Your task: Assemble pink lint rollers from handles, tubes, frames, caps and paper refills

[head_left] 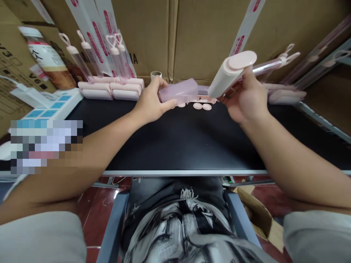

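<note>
My left hand (152,102) grips a translucent pink cover piece (179,91) at the far side of the black table (175,142). Raised above the table, my right hand (246,98) is closed on a lint roller (233,71) with a white roll, a pink end cap and a clear handle that points right. Two small pink round caps (202,106) lie on the table between my hands, beside a pink part half hidden behind the cover.
Finished pink rollers with heart-shaped handles (112,78) stand in a row at the back left. More rollers (286,95) lie at the back right. Cardboard boxes (208,33) wall off the rear. White and blue boxes (52,107) sit at the left.
</note>
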Available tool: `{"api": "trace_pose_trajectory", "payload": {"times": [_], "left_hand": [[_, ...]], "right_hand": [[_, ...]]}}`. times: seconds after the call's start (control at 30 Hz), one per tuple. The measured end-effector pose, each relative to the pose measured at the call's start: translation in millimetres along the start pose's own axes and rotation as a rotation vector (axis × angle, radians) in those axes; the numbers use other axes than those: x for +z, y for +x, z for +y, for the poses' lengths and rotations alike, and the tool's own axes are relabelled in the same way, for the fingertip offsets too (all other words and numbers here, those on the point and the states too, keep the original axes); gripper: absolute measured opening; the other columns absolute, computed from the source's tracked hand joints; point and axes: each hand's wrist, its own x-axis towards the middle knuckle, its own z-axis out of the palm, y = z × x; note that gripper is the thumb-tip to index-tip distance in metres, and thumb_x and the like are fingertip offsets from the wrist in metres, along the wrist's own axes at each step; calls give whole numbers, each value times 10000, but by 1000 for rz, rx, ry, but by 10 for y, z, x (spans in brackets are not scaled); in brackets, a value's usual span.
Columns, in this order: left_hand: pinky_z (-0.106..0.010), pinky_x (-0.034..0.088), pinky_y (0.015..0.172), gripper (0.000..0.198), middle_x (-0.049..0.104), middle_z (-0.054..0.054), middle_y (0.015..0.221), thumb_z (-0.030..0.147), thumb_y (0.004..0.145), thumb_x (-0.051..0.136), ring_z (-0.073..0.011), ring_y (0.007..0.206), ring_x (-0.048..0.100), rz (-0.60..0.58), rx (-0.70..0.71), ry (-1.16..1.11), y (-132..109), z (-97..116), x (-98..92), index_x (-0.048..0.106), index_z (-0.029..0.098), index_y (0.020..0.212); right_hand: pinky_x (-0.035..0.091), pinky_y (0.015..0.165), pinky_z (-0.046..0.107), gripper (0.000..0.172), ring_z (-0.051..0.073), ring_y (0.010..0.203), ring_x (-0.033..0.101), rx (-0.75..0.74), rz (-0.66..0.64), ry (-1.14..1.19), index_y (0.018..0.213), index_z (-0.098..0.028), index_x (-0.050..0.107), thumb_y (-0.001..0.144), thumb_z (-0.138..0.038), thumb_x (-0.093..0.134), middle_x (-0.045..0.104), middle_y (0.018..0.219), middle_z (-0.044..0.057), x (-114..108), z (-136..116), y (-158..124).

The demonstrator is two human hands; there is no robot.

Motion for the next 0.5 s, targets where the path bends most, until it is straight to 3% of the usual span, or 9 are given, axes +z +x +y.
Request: {"api": "trace_pose_trajectory", "payload": {"times": [0.1, 0.23, 0.37, 0.5], "left_hand": [[-524, 612, 1054, 558, 786, -95, 1225, 464, 832, 893, -353, 1135, 758, -85, -31, 43, 13, -81, -3, 690, 248, 1305], [-542, 598, 1104, 527, 796, -104, 1304, 438, 827, 870, -377, 1202, 744, -198, -9, 86, 18, -159, 17, 716, 272, 1304], [-576, 587, 1155, 494, 762, -99, 1389, 445, 843, 852, -382, 1257, 717, -238, 54, 101, 63, -318, 51, 710, 315, 1298], [-601, 543, 1233, 560, 692, -153, 1465, 449, 895, 826, -408, 1378, 673, -230, 72, 175, 77, -357, 51, 687, 265, 1405]], "right_hand": [[608, 839, 455, 386, 287, 1026, 712, -10, -29, 0, 955, -307, 575, 928, -616, 805, 743, 1089, 68, -16, -12, 10], [611, 861, 427, 436, 260, 996, 714, -47, -87, -62, 1017, -308, 573, 918, -669, 796, 723, 1012, 31, 74, -22, -130], [631, 833, 392, 546, 249, 1011, 752, -29, -107, -205, 1024, -297, 573, 958, -824, 695, 724, 1012, 22, 140, -24, -245], [658, 796, 396, 540, 239, 956, 772, -12, -111, -242, 1024, -289, 627, 1003, -826, 683, 733, 969, 14, 170, -13, -300]]}}
